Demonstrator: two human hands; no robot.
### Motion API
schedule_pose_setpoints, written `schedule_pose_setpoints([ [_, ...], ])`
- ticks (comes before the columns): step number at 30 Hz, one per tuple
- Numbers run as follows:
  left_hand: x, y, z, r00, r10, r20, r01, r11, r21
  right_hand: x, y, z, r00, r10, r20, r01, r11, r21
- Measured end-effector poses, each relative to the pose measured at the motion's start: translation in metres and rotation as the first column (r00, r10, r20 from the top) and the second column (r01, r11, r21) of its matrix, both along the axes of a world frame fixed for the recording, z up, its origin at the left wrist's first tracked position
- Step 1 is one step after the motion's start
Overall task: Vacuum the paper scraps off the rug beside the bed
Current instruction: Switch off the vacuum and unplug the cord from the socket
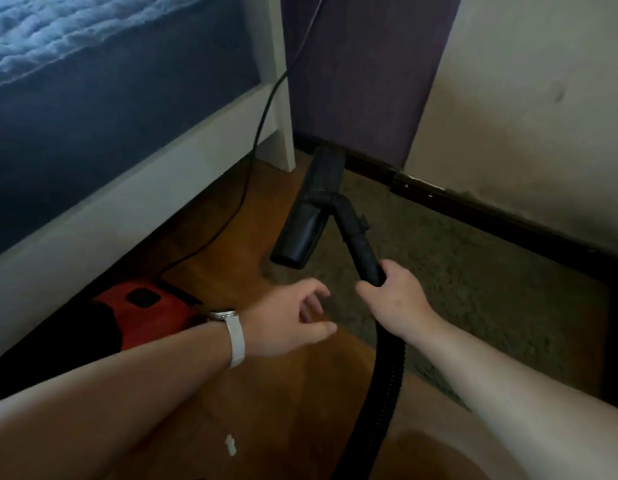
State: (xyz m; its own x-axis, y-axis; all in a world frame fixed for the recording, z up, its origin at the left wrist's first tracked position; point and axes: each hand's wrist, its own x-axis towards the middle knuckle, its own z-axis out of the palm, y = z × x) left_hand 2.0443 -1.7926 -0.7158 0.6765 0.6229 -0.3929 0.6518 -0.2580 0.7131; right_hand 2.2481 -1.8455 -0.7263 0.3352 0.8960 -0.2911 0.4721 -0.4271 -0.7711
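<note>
My right hand (394, 299) grips the black vacuum wand (361, 247) just behind its black floor nozzle (311, 213). The nozzle rests on the left edge of the grey-green rug (480, 289), pointing toward the wall. A ribbed black hose (380, 393) runs down from that hand toward me. My left hand (286, 320), with a white watch on the wrist, hovers open over the wooden floor just left of the hose, holding nothing. One white paper scrap (230, 444) lies on the wood floor near the bottom of the view. No scraps show on the visible rug.
The red and black vacuum body (141, 313) sits by the white bed frame (134, 202) at left, its black cord (255, 133) rising past the bed post. A dark skirting board (491, 216) and pale wall bound the rug at right. A purple curtain (363, 71) hangs behind.
</note>
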Motion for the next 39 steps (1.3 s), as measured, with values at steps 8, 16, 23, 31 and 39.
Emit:
schedule_pose_setpoints([
  [8, 0.079, -0.033, -0.024, 0.998, -0.007, 0.061, 0.016, 0.988, -0.153, 0.046, 0.0, 0.007, 0.963, -0.232, -0.138, 0.237, 0.971, 0.025],
  [16, 0.14, -0.038, -0.018, 0.975, 0.167, 0.149, -0.13, 0.964, -0.23, 0.069, 0.013, 0.007, 0.895, -0.356, -0.269, 0.382, 0.922, 0.053],
  [23, 0.151, -0.044, -0.029, 0.934, 0.308, 0.183, -0.213, 0.888, -0.408, 0.071, 0.025, -0.003, 0.864, -0.33, -0.38, 0.374, 0.926, 0.046],
  [31, 0.131, -0.054, 0.02, 0.928, 0.35, 0.131, -0.299, 0.906, -0.3, 0.053, 0.027, 0.031, 0.822, -0.403, -0.402, 0.405, 0.91, -0.084],
  [39, 0.11, -0.048, 0.138, 0.915, 0.399, 0.056, -0.36, 0.872, -0.333, 0.029, 0.036, 0.149, 0.856, -0.411, -0.313, 0.38, 0.912, -0.156],
])
